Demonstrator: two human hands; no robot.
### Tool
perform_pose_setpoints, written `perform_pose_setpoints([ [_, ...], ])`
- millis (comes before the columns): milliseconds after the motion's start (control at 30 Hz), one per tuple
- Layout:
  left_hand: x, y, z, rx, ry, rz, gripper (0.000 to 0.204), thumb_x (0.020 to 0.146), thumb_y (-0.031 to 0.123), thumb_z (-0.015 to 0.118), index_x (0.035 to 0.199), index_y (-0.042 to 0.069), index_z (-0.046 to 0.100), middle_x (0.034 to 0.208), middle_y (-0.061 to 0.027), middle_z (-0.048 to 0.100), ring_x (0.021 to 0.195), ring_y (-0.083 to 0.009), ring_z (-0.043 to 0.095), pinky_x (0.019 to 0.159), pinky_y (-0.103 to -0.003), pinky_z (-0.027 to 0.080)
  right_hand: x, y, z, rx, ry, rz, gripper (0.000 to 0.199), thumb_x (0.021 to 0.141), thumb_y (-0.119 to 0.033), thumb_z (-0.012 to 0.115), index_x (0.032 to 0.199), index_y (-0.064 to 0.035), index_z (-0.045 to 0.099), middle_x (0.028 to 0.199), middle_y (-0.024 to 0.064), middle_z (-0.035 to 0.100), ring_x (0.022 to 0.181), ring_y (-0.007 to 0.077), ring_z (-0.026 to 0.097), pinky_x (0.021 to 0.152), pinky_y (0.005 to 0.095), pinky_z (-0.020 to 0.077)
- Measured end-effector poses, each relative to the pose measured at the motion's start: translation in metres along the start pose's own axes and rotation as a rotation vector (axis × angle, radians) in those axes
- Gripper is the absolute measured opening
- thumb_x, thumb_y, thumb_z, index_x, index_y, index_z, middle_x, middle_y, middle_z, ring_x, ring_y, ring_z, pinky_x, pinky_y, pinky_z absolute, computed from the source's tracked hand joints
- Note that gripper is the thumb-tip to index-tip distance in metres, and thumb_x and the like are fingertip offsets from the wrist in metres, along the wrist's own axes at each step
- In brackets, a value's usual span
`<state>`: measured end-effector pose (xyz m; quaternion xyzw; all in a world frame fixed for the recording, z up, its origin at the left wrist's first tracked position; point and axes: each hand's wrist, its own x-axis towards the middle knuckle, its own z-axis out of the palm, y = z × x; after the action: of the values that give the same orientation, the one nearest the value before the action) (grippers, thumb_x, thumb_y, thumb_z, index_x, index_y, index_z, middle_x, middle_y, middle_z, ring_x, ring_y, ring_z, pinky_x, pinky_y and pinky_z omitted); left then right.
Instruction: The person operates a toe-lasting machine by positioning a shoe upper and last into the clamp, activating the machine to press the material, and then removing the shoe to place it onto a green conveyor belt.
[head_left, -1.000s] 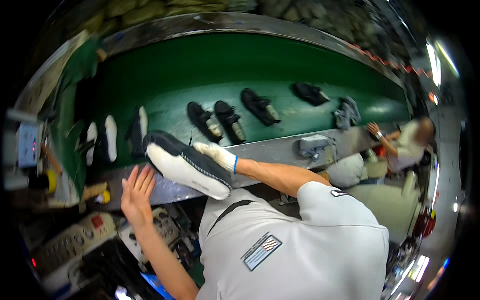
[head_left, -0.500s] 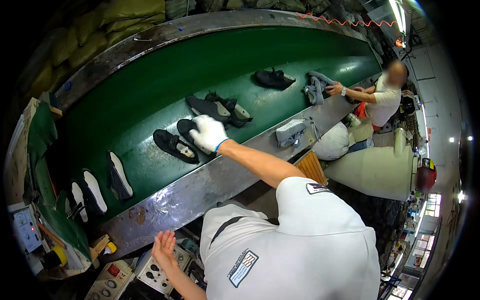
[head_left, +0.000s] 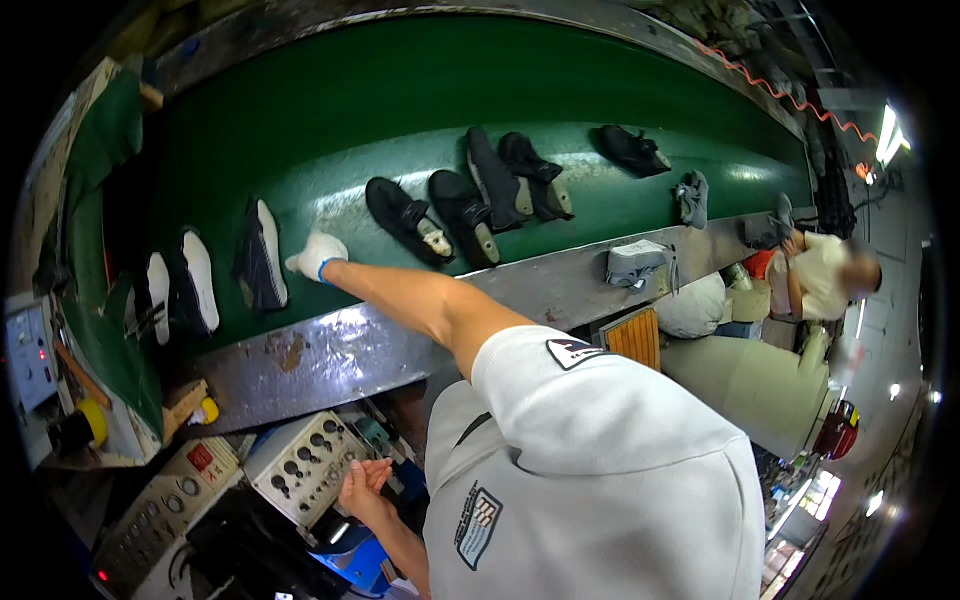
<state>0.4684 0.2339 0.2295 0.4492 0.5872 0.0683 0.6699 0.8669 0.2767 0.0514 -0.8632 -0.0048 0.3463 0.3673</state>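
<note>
Light is uneven and rather dim overall. The brightest source sits at 2 o'clock, a blown-out white lamp near the rim, with smaller lit spots at 4 o'clock. It throws pale glare across the belt toward 1 o'clock and a sheen on the metal rail at 8 o'clock. Shoes cast short soft shadows. The lower left at 7 o'clock is dark and murky. Fisheye bending curves belt and rail strongly, and a black vignette rings the frame. Detail softens toward the edges; the person at 3 o'clock is blurred.
</note>
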Motion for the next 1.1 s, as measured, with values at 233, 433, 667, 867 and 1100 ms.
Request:
perform_pose_setpoints([
  [233, -0.023, -0.019, -0.011, -0.206, 0.188, -0.106, 0.041, 0.102, 0.025, 0.058, 0.069, 0.000, 0.058, 0.073, -0.0196, 0.070, 0.066, -0.0288, 0.073, 0.059, -0.034, 0.062, 0.008, -0.041, 0.061, 0.011, -0.038, 0.009, 0.095, 0.063, -0.051, 0.087, 0.128, 0.0045, 0.047, 0.123, 0.0250, 0.064, 0.113, 0.0379, 0.065, 0.097, 0.0426, 0.0520],
  [433, -0.011, -0.015, -0.008, -0.180, 0.148, -0.080, 0.031, 0.102, 0.021, 0.056, 0.084, -0.003, 0.064, 0.082, -0.0188, 0.072, 0.072, -0.0292, 0.074, 0.064, -0.033, 0.062, 0.000, -0.049, 0.079, 0.046, -0.001, -0.078, 0.086, 0.068, -0.050, 0.083, 0.126, 0.0059, 0.054, 0.116, 0.0275, 0.067, 0.111, 0.0402, 0.065, 0.096, 0.0439, 0.0515],
  [667, 0.012, -0.010, 0.014, 0.035, -0.019, -0.112, 0.032, 0.102, 0.023, 0.056, 0.090, -0.007, 0.063, 0.087, -0.0193, 0.071, 0.075, -0.0271, 0.073, 0.067, -0.031, 0.060, -0.051, 0.081, -0.092, 0.401, 0.272, -0.266, 0.078, 0.081, -0.030, 0.078, 0.141, 0.0055, 0.045, 0.127, 0.0244, 0.064, 0.117, 0.0277, 0.065, 0.099, 0.0349, 0.0510],
  [867, 0.060, 0.012, 0.046, 0.244, -0.163, -0.089, 0.030, 0.102, 0.021, 0.057, 0.092, -0.007, 0.063, 0.087, -0.0195, 0.071, 0.075, -0.0261, 0.073, 0.064, -0.027, 0.062, -0.141, 0.334, -0.344, 0.342, 0.935, 0.388, 0.042, 0.081, -0.040, 0.075, 0.091, 0.0005, 0.076, 0.089, 0.0175, 0.075, 0.091, 0.0275, 0.071, 0.082, 0.0407, 0.0522],
  [1100, 0.081, 0.053, 0.123, 0.470, -0.211, 0.004, 0.028, 0.100, 0.023, 0.061, 0.090, -0.004, 0.063, 0.086, -0.0183, 0.071, 0.075, -0.0252, 0.074, 0.065, -0.030, 0.062, -0.228, 0.510, -0.414, 0.007, 1.125, 1.149, 0.102, 0.068, -0.068, 0.077, 0.133, 0.0074, 0.054, 0.132, 0.0277, 0.060, 0.124, 0.0367, 0.059, 0.104, 0.0415, 0.0469],
])
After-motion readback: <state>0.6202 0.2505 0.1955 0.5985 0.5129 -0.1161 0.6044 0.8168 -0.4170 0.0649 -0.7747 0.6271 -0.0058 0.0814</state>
